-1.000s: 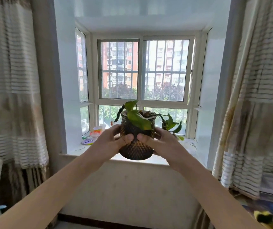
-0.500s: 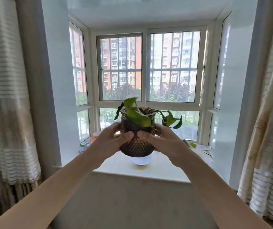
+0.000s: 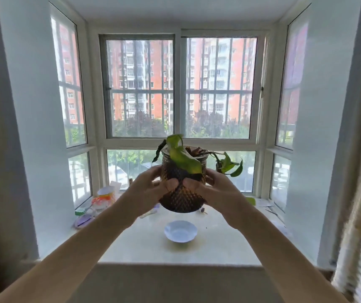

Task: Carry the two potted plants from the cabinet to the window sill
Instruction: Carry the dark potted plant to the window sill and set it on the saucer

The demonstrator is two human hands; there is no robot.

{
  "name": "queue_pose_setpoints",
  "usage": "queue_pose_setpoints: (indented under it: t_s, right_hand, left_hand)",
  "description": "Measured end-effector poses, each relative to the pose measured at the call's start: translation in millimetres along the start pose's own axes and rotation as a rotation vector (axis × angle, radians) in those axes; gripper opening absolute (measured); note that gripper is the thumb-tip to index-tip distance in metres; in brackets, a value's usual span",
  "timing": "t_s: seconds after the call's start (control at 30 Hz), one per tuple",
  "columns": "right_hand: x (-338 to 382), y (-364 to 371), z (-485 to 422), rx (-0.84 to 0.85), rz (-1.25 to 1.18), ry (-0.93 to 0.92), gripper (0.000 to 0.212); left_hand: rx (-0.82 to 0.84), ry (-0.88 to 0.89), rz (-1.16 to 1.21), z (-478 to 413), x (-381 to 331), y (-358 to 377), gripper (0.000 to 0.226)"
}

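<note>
I hold a potted plant, a dark amber studded glass pot with green leaves drooping over its rim, in the air above the white window sill. My left hand grips its left side and my right hand its right side, thumbs meeting on the front. A white scalloped saucer lies on the sill just below the pot. No second potted plant shows in view.
Small items crowd the sill's left corner: a white and orange cup, a purple object and a green piece. Papers lie at the right corner. Curtains hang on both sides of the bay window.
I have moved closer to the window with the pot in both hands; the sill and the white saucer now show in full below the pot.
</note>
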State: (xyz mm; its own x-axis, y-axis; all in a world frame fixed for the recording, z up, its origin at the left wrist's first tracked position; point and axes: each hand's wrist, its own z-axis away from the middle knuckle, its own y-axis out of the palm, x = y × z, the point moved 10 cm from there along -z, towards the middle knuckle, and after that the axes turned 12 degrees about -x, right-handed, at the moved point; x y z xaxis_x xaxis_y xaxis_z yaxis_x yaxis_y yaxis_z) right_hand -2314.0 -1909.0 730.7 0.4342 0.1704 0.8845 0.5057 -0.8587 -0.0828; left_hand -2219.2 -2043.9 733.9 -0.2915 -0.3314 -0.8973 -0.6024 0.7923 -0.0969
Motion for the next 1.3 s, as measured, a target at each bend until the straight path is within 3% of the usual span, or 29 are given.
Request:
queue_pose_setpoints:
  t_s: [0.33,0.6,0.73,0.9,1.13,1.3]
  right_hand:
    - [-56,21,-107,-0.049,0.015,0.009,0.032]
    - [-109,11,-199,-0.025,0.030,-0.024,0.038]
    - [-132,5,-254,-0.004,0.022,-0.033,0.036]
    - [-166,6,-301,0.005,0.003,-0.035,0.048]
    - [-203,7,-356,-0.028,0.007,0.008,0.047]
    - [-214,10,-399,-0.091,0.032,0.002,0.028]
  left_hand:
    - [0.090,0.012,0.067,-118,59,-2,0.042]
    - [0.070,0.019,0.020,-204,100,19,0.068]
    - [0.052,0.023,0.022,-249,117,29,0.061]
    - [0.034,0.008,0.020,-293,149,37,0.058]
    - [0.063,0.018,0.006,-359,183,46,0.057]
    - [0.106,0.042,0.036,-417,199,48,0.044]
